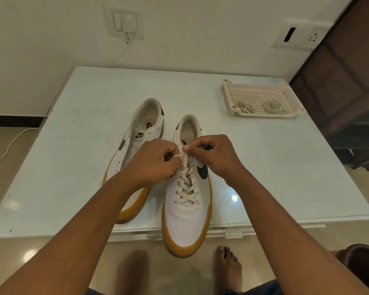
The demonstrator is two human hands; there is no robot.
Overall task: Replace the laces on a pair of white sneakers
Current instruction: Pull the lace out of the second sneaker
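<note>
We see soft, warm, dim indoor light. Bright spots of glare on the glass table (pixel 285 167) and the glossy floor (pixel 29 255) show it falls from above; shadows are faint. The sneakers (pixel 186 226) in the middle are sharp, the bare feet (pixel 132 271) at the bottom edge are blurred. The table's edges bow with the wide lens, and the wooden panel (pixel 349 71) at right is dark.

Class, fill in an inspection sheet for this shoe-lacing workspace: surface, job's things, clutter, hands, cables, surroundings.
Surface: pale glossy table, glare spots.
Job's things: laced sneaker, toe overhanging the near edge; other sneaker beside it, no lace seen; tray holding two loose lace bundles.
Clutter: nothing seen.
Hands: left hand pinches the lace end; right hand apparently grips the laced sneaker's upper.
Cables: white cable from wall plate to floor.
Surroundings: socket plate, dark furniture, bare feet.
</note>
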